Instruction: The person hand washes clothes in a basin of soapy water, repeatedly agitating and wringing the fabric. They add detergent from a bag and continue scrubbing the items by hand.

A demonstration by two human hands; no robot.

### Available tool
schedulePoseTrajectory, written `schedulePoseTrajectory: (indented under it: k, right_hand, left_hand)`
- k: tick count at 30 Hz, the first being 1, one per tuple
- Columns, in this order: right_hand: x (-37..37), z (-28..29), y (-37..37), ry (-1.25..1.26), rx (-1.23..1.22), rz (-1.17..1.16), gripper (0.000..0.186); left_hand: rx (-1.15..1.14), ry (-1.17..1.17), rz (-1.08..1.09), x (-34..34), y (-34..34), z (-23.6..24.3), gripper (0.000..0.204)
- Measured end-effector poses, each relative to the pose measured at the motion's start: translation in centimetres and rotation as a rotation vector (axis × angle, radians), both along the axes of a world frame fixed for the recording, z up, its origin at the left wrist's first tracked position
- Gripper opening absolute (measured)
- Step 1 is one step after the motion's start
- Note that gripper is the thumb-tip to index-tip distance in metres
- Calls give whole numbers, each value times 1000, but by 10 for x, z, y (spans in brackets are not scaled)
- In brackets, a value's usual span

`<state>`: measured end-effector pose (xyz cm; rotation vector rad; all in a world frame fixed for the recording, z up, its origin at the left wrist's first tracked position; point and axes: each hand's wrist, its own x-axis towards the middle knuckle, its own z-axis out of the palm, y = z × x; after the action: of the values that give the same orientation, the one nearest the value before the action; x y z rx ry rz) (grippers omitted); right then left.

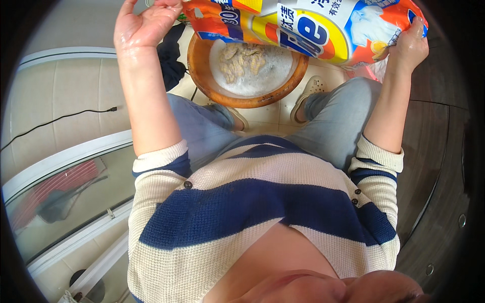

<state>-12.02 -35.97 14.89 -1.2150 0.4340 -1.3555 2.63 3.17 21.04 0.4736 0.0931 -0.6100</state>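
Note:
A large orange laundry detergent bag (323, 38), with yellow and blue printing, is stretched sideways at the top of the head view. My right hand (409, 48) is closed round its right end. At the other end, my wet left hand (144, 28) has its fingertips at the bag's corner, partly cut off by the upper edge. Beneath the bag, on the floor between my feet, stands a round brown tub (198, 81). Foamy water (275, 68) fills it, and a bunched beige cloth (242, 61) lies in the foam. The bag hides the tub's far side.
Dark clothing (172, 58) lies left of the tub, and a pinkish plastic bag (376, 69) lies right of it. A black cable (65, 116) crosses the tiles at left, near a white-framed glass panel (76, 189). Dark wooden cabinet doors (429, 151) line the right side.

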Motion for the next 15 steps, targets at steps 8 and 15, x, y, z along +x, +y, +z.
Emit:
schedulePoseTrajectory:
  k: [8, 15]
  right_hand:
    - [-14, 9, 18, -16, -88, 22, 29]
    - [-16, 15, 26, -3, -154, -13, 28]
  left_hand:
    - [-53, 114, -24, 1, -3, -39, 30]
    - [52, 42, -13, 0, -1, -49, 26]
